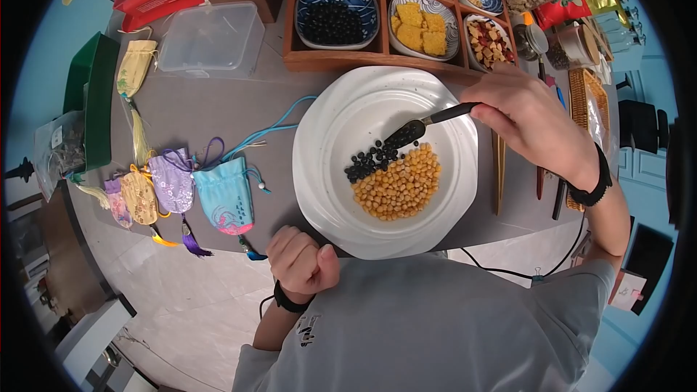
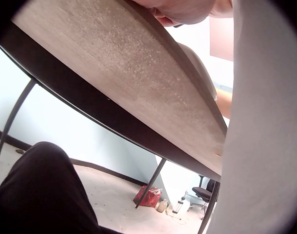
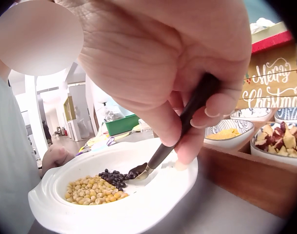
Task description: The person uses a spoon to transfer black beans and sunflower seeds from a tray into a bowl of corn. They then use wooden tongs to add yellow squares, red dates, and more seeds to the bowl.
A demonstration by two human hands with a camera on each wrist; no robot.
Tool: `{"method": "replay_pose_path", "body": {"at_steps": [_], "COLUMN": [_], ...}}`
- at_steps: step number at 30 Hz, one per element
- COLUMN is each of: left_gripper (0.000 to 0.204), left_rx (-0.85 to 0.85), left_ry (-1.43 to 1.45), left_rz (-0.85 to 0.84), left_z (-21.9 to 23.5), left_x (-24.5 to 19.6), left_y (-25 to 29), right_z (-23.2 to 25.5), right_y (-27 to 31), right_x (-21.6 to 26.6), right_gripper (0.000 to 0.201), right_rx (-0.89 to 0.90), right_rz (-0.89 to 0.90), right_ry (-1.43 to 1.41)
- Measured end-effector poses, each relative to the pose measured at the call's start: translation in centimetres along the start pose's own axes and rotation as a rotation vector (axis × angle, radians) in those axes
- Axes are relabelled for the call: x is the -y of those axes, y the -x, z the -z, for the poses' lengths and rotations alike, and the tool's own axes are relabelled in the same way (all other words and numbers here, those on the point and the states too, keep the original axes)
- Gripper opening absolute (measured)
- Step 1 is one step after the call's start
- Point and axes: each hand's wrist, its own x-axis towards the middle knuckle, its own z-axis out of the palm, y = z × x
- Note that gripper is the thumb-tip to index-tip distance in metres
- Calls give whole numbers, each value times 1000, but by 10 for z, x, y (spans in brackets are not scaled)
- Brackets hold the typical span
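My right hand [image 1: 534, 120] grips the black handle of a spoon [image 1: 454, 112], thumb and fingers wrapped round it. The spoon's metal head, with black beans on it, slants down into a white bowl [image 1: 317, 131] with a wavy rim. Inside lie a patch of yellow corn kernels or similar yellow beans [image 1: 398, 187] and, beside it, a smaller heap of black beans [image 1: 361, 167], right at the spoon's tip. At the table's front edge, left of the bowl, my left hand [image 1: 301, 261] rests with loosely curled fingers and nothing in them.
Behind the bowl stands a wooden compartment tray [image 1: 334, 62] with patterned dishes, among them black beans [image 1: 335, 23] and yellow cakes [image 1: 421, 27]. Drawstring pouches [image 1: 225, 196] lie to the left, below a clear plastic box [image 1: 210, 40]. Chopsticks [image 1: 499, 174] lie at right, near a wicker basket [image 1: 579, 94].
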Motion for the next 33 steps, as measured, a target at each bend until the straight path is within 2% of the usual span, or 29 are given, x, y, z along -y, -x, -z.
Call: {"method": "replay_pose_path", "body": {"at_steps": [7, 10, 13, 16, 22, 33], "left_gripper": [40, 40, 40, 40, 40, 40], "left_rx": [2, 3, 1, -1, -1, 1], "left_ry": [-4, -3, -1, 0, -4, 2], "left_rz": [4, 4, 2, 2, -4, -1], "left_z": [0, -1, 0, -1, -1, -1], "left_x": [-1, -2, -1, -1, -1, -2], "left_y": [-1, -2, -1, -1, -3, -3], "right_z": [8, 8, 10, 11, -7, -5], "right_y": [13, 17, 21, 23, 10, 31], "right_x": [8, 16, 28, 33, 32, 24], "right_gripper": [19, 26, 29, 28, 31, 35], "right_rx": [-80, -155, -179, -201, -323, -259], "right_rz": [19, 124, 139, 140, 293, 325], "right_ry": [212, 423, 550, 574, 506, 518]}}
